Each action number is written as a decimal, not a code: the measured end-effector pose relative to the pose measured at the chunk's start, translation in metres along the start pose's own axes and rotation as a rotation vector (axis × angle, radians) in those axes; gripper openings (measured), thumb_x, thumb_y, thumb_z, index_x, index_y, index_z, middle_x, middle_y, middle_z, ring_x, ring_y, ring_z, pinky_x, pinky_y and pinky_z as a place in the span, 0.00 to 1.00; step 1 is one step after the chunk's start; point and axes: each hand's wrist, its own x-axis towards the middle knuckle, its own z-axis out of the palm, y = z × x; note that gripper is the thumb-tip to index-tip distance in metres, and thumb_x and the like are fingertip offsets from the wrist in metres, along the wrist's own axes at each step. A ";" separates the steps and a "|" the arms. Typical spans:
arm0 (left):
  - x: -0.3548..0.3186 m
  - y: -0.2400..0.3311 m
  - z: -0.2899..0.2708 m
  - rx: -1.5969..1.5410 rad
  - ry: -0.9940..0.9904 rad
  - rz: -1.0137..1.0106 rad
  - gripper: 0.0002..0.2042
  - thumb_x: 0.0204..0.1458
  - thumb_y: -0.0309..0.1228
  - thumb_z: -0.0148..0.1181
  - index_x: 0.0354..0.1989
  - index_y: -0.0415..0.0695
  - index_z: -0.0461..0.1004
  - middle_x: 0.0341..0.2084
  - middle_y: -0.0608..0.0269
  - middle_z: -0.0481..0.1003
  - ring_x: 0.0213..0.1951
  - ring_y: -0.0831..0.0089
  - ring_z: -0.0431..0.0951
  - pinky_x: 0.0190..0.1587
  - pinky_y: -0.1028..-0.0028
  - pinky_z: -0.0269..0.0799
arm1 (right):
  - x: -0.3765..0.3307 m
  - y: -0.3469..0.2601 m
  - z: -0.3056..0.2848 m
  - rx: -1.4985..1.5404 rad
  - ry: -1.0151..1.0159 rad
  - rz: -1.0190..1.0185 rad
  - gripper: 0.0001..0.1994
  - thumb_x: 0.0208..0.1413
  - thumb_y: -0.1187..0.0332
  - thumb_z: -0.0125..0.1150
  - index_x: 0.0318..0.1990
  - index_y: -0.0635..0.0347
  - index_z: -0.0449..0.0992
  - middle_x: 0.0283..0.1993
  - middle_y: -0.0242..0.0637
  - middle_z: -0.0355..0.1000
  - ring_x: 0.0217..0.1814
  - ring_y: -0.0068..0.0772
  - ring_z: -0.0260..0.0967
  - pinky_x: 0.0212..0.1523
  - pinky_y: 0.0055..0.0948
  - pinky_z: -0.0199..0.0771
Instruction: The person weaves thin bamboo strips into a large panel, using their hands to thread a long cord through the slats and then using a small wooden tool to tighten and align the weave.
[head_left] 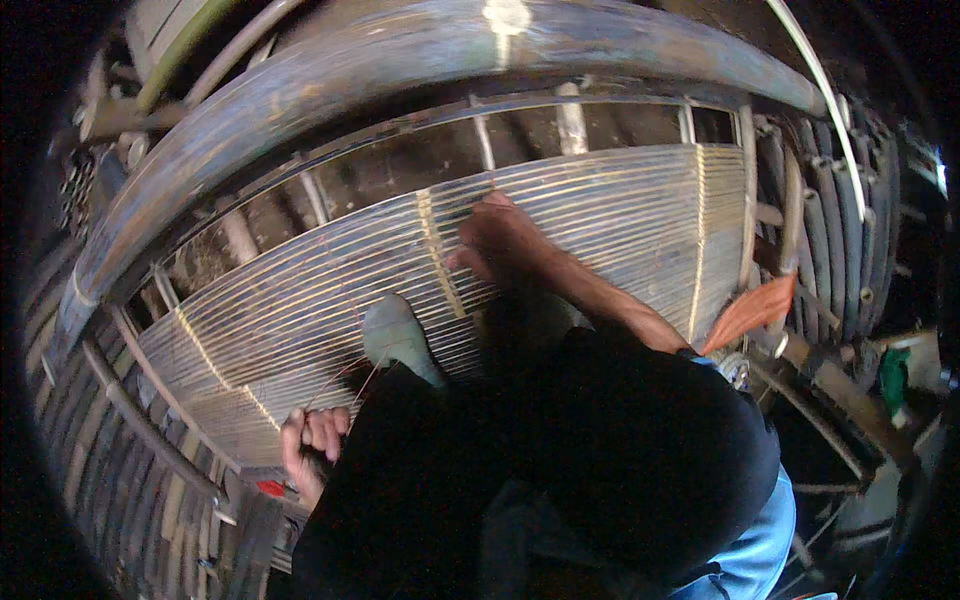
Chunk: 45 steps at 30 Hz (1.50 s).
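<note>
A long panel of thin, pale slats [590, 215] lies beneath me, tied together by braided cross bindings [436, 250]. Over its far middle, next to one binding, my right hand [490, 237] is closed, with its fingers curled near the far edge. Whatever it grips is hidden or too fine to make out. At the near left edge of the panel, my left hand [316, 440] is closed around thin reddish strands [368, 382], which rise from the fingers toward my knee. A grey-green boot [398, 335] of mine rests on the slats between the hands.
A thick bamboo pole [390, 75] curves across the far side, beyond a frame with short crossbars [571, 120]. Stacked poles stand at the left [130, 480] and right [840, 230]. An orange cloth [755, 312] hangs at the panel's right end.
</note>
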 end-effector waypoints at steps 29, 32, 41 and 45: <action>0.198 -0.032 0.020 1.445 -0.171 1.430 0.08 0.51 0.22 0.64 0.38 0.40 0.73 0.35 0.53 0.72 0.40 0.55 0.72 0.42 0.58 0.65 | 0.127 -0.040 0.027 -0.001 -0.172 0.507 0.23 0.62 0.42 0.53 0.41 0.49 0.86 0.33 0.52 0.79 0.40 0.59 0.78 0.45 0.49 0.75; 0.198 -0.037 0.020 1.687 -0.139 1.436 0.08 0.53 0.23 0.61 0.39 0.39 0.70 0.34 0.51 0.71 0.40 0.54 0.71 0.42 0.57 0.64 | 0.128 -0.042 0.028 -0.042 -0.184 0.482 0.23 0.61 0.43 0.50 0.41 0.47 0.86 0.35 0.53 0.79 0.42 0.62 0.77 0.47 0.54 0.75; 0.159 0.069 0.008 1.506 -0.625 0.118 0.14 0.61 0.39 0.57 0.35 0.42 0.82 0.33 0.53 0.81 0.38 0.60 0.80 0.43 0.57 0.73 | 0.127 -0.041 0.026 -0.011 -0.227 0.518 0.27 0.60 0.39 0.48 0.42 0.49 0.85 0.39 0.52 0.80 0.48 0.59 0.76 0.51 0.53 0.73; 0.123 0.175 -0.052 1.109 -0.194 0.260 0.11 0.61 0.38 0.58 0.40 0.42 0.80 0.31 0.65 0.79 0.30 0.78 0.74 0.39 0.74 0.73 | 0.130 -0.030 0.025 -0.014 -0.244 0.509 0.28 0.61 0.37 0.47 0.43 0.49 0.85 0.40 0.50 0.80 0.47 0.55 0.77 0.52 0.48 0.74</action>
